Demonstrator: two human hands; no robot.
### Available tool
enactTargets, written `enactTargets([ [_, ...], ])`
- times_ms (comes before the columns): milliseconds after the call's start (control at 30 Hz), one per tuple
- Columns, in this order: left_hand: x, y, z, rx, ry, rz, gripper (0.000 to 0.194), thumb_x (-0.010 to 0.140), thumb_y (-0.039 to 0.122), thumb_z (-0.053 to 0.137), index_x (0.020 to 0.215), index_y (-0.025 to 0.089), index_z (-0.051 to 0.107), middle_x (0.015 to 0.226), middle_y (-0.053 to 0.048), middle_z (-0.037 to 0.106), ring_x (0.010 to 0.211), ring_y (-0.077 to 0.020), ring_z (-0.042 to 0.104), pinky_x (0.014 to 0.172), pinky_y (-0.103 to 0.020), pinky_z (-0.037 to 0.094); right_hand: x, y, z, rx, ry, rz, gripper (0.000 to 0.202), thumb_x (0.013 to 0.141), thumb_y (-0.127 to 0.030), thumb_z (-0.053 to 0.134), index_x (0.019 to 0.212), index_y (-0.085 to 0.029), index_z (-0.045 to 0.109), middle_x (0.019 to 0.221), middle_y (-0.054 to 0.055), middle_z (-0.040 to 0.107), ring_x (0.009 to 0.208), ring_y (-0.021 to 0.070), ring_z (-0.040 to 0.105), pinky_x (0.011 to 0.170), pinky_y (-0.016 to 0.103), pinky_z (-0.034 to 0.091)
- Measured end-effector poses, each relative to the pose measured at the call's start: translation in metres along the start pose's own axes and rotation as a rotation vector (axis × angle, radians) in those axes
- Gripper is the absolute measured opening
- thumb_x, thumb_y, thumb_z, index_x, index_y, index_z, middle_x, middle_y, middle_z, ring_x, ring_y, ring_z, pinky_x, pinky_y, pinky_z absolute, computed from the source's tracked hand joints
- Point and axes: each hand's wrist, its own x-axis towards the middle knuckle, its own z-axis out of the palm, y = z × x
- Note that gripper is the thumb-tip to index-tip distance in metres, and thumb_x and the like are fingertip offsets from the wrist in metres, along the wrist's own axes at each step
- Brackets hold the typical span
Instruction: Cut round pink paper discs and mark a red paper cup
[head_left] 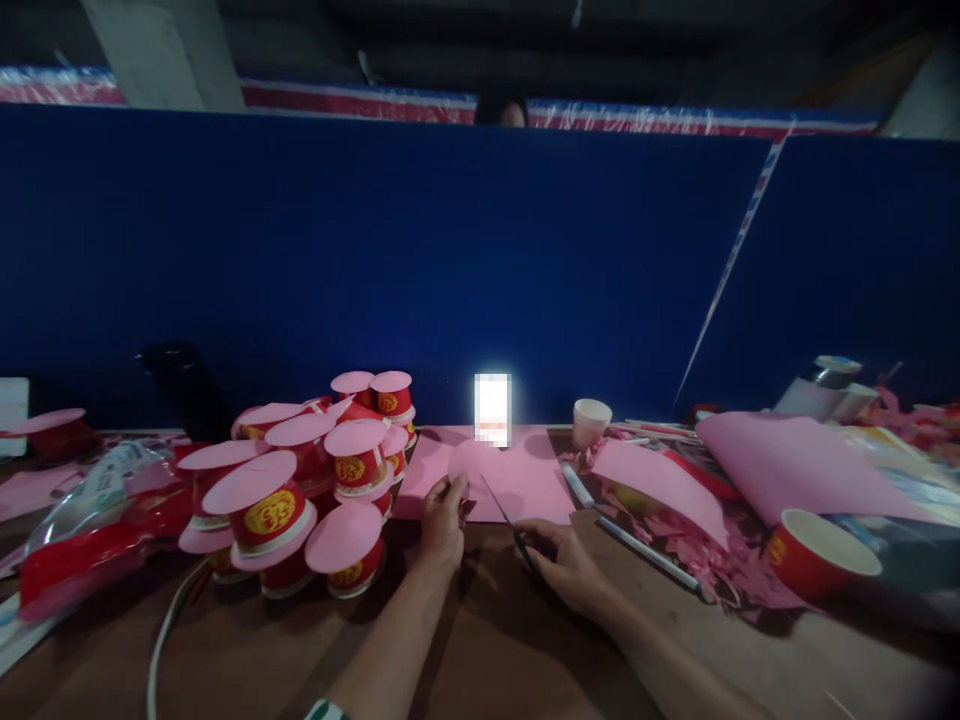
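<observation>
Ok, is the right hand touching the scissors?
Touching. The head view shows the right hand gripping the scissors at the handle end, blades pointing forward over the pink paper.

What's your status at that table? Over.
Left hand holding pink paper. Right hand gripping scissors, tips toward paper. Red cups crowding the left; marker beyond the right hand.

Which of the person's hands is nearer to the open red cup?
Right. The right hand is left of the open red cup, with a pen between them; the left hand is farther left, by the pink sheet.
</observation>
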Motion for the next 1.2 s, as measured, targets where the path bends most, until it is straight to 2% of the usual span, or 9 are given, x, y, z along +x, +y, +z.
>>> enactTargets([
  [100,0.0,0.0,0.0,-0.005,0.007,-0.001,0.028,0.051,0.028,0.075,0.065,0.015,0.056,0.062,0.004,0.054,0.053,-0.0052,0.05,0.052,-0.018,0.042,0.0,-0.003,0.0,0.002,-0.002,-0.016,0.028,0.075,-0.03,0.058,0.099,-0.017,0.064,0.071,0.001,0.061,0.068,0.0155,0.057,0.06,0.024,0.046],
  [233,-0.002,0.0,0.001,0.025,-0.007,-0.012,0.029,0.052,0.028,0.075,0.073,0.015,0.059,0.067,0.003,0.058,0.054,-0.0061,0.052,0.052,-0.018,0.043,0.001,-0.004,0.0,0.003,0.002,-0.015,0.027,0.074,-0.031,0.058,0.097,-0.017,0.064,0.063,0.0,0.058,0.064,0.0147,0.055,0.057,0.023,0.045],
  [400,-0.007,0.001,0.004,0.072,-0.023,-0.02,0.031,0.052,0.03,0.075,0.076,0.014,0.062,0.066,0.002,0.06,0.053,-0.0064,0.053,0.05,-0.018,0.042,0.001,-0.001,0.0,0.025,0.007,0.002,0.03,0.074,-0.033,0.059,0.1,-0.018,0.063,0.064,0.0,0.059,0.062,0.0141,0.054,0.058,0.024,0.045],
  [733,-0.008,-0.001,0.004,0.089,-0.041,-0.044,0.028,0.05,0.031,0.075,0.065,0.014,0.059,0.056,0.005,0.051,0.046,-0.0051,0.046,0.047,-0.019,0.04,0.002,0.004,-0.002,0.009,0.022,-0.033,0.033,0.076,-0.037,0.058,0.102,-0.017,0.061,0.062,-0.001,0.056,0.06,0.0125,0.052,0.058,0.023,0.043],
  [933,-0.01,-0.001,0.006,0.083,-0.057,-0.048,0.031,0.048,0.034,0.076,0.059,0.014,0.054,0.051,0.007,0.045,0.044,-0.0048,0.042,0.045,-0.019,0.04,0.002,0.003,-0.002,-0.002,0.027,-0.017,0.034,0.076,-0.038,0.058,0.102,-0.016,0.06,0.068,0.0,0.059,0.062,0.0127,0.053,0.058,0.022,0.043],
  [1200,-0.012,0.0,0.006,0.106,-0.085,-0.051,0.031,0.051,0.033,0.075,0.06,0.014,0.053,0.054,0.006,0.045,0.045,-0.0051,0.043,0.046,-0.02,0.043,0.002,0.003,-0.001,0.067,0.018,-0.03,0.032,0.076,-0.036,0.059,0.102,-0.016,0.06,0.068,0.0,0.058,0.062,0.0115,0.053,0.06,0.023,0.044],
])
